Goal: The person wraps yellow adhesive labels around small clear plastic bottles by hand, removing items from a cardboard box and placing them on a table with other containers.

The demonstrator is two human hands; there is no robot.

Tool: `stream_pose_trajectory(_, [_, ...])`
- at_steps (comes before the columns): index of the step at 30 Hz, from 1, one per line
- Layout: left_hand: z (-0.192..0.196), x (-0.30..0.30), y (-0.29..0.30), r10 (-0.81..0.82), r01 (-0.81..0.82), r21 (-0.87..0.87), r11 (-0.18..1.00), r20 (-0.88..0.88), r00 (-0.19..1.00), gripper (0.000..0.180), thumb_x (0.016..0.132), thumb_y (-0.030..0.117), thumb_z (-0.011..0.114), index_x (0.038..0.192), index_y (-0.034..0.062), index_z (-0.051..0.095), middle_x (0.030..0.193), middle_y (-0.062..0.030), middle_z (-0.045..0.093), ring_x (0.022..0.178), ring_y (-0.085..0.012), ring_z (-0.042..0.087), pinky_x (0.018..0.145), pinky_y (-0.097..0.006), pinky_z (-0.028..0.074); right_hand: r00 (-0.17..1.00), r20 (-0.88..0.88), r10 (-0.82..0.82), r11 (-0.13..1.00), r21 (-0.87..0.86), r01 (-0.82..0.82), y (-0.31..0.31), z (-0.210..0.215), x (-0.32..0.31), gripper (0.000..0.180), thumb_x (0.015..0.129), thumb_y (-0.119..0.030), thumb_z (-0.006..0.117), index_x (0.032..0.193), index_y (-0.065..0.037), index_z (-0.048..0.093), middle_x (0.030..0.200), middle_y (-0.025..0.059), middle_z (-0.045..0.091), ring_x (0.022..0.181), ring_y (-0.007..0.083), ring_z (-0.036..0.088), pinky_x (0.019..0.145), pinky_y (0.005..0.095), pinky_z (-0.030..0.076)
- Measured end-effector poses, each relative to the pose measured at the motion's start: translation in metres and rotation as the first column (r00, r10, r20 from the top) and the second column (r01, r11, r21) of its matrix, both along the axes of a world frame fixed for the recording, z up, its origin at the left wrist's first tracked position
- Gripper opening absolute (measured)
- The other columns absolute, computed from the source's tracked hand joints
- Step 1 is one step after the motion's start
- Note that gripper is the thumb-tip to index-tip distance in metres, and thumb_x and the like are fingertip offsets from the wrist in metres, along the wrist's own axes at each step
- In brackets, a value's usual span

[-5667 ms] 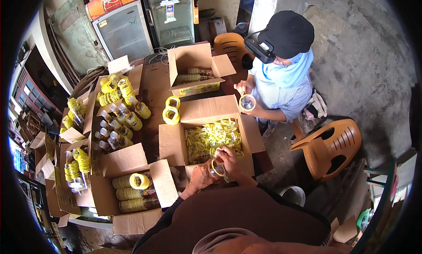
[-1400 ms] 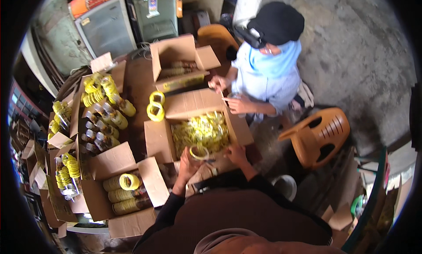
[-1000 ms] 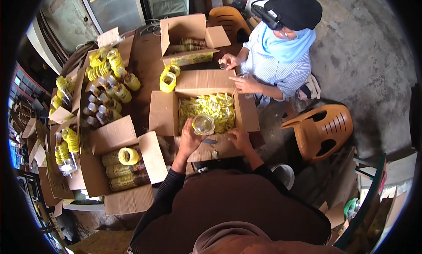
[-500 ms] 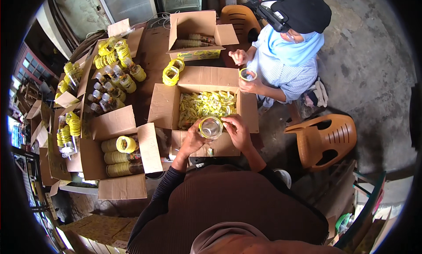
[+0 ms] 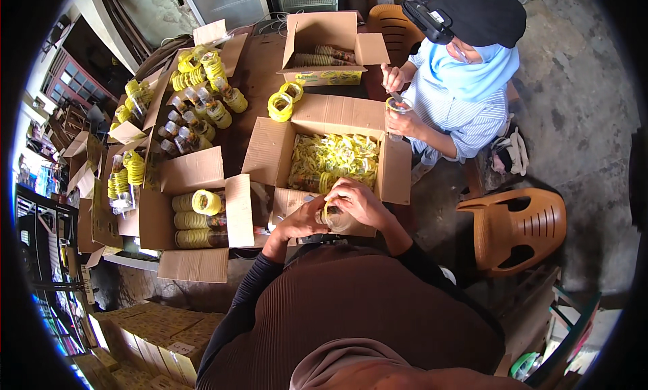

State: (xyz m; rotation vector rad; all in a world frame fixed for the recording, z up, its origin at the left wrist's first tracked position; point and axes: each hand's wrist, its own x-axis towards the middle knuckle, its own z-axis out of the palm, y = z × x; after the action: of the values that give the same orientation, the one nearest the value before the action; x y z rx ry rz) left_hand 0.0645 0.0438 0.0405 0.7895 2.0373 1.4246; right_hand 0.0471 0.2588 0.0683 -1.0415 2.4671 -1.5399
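Holding the clear cup [image 5: 342,221] close in front of your body, you have it between both hands, with the open carton [image 5: 343,110] of yellow packets [image 5: 334,153] at twelve o'clock from it. The relation that matters is rim to fingers: the cup lies tilted, its long axis seeming to run from the yellow rim at about ten o'clock to the clear base near four. Your left hand [image 5: 302,221] sits at nine o'clock, fingers curled around the rim side. Your right hand [image 5: 361,202] arches over from two o'clock, its fingertips bent down at the rim; whether they pinch anything there you cannot tell, since the thumb is hidden. Both hands touch the cup, so neither is clearly nearer, but the right fingertips lie closest to the mouth. Something dark reddish shows by the rim, too small to identify.
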Motion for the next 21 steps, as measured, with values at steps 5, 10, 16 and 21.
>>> stream_pose_trajectory(5, [-0.004,0.009,-0.001,0.19,-0.203,-0.09,0.975,-0.133,0.973,0.087,0.068,0.029,0.082,0.137,-0.0027,0.039,0.132,-0.0239,0.049,0.128,-0.0359,0.045,0.108,-0.044,0.034,0.997,0.002,-0.083,0.995,-0.047,0.083,0.001,-0.009,0.0,0.01,0.082,-0.003,0.066,0.092,-0.003,0.065,0.084,0.0096,0.059,0.075,0.0272,0.061,0.067,0.0349,0.049])
stream_pose_trajectory(10, [0.014,0.018,0.012,0.223,-0.283,-0.107,0.953,-0.386,0.895,0.103,0.061,0.051,0.084,0.138,0.0006,0.038,0.134,-0.0217,0.048,0.126,-0.0381,0.046,0.105,-0.046,0.036,0.982,-0.001,-0.187,0.982,-0.037,0.187,0.001,-0.021,-0.001,0.011,0.081,-0.004,0.068,0.092,-0.002,0.065,0.082,0.0111,0.061,0.073,0.0276,0.062,0.065,0.0349,0.049])
stream_pose_trajectory(16, [-0.003,0.021,0.024,0.431,-0.471,0.005,0.882,-0.409,0.804,0.086,0.063,0.032,0.09,0.13,0.0015,0.046,0.124,-0.0144,0.056,0.115,-0.0279,0.056,0.096,-0.037,0.045,0.976,0.084,-0.201,0.978,-0.046,0.205,0.004,-0.028,-0.002,0.012,0.082,-0.006,0.069,0.092,-0.002,0.064,0.079,0.013,0.064,0.069,0.0263,0.065,0.062,0.0338,0.05])
stream_pose_trajectory(21, [-0.002,0.018,0.034,0.465,-0.493,0.043,0.869,-0.413,0.783,0.064,0.071,0.024,0.084,0.122,0.0019,0.052,0.114,-0.0153,0.061,0.105,-0.031,0.061,0.089,-0.039,0.048,0.979,0.157,-0.134,0.987,-0.063,0.145,0.015,-0.033,-0.009,0.013,0.083,-0.007,0.069,0.093,0.0,0.064,0.079,0.0139,0.066,0.069,0.0235,0.066,0.063,0.0322,0.05])
